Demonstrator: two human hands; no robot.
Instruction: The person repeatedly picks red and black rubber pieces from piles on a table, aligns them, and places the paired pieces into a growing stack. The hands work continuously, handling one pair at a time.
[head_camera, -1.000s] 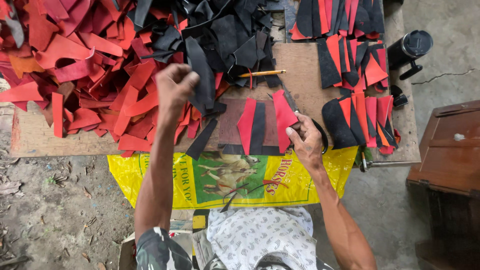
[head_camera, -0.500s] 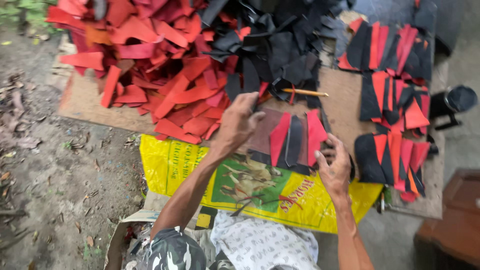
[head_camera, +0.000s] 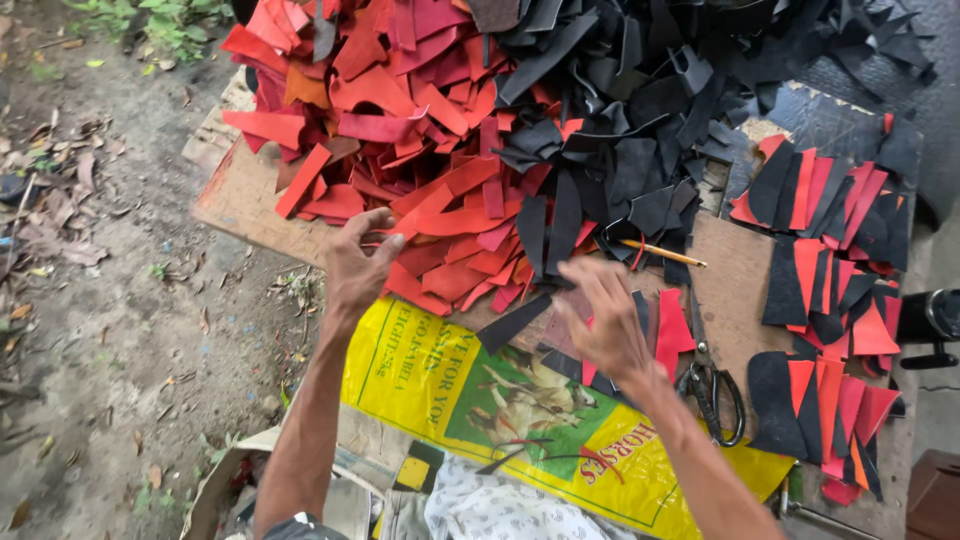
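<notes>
A big heap of red cut pieces (head_camera: 400, 110) and black cut pieces (head_camera: 640, 110) covers a wooden board (head_camera: 235, 200). My left hand (head_camera: 358, 262) is at the near edge of the heap, its fingertips pinched on a red strip (head_camera: 425, 222). My right hand (head_camera: 608, 322) hovers with fingers spread over a short row of red and dark pieces (head_camera: 672, 332) laid on the board. It is blurred and holds nothing I can see. Black-handled scissors (head_camera: 714, 392) lie just right of that hand.
A yellow printed sack (head_camera: 450, 390) hangs over the board's near edge. A pencil (head_camera: 662, 252) lies by the heap. Fanned red and black pieces (head_camera: 830, 250) lie at the right, with a black cylinder object (head_camera: 930, 318) beyond. Dirt ground with dry leaves (head_camera: 110, 300) is at the left.
My left hand has moved left and down to the heap's near edge and closed on a red strip. My right hand has shifted left off the scissors area. The view has swung left.
</notes>
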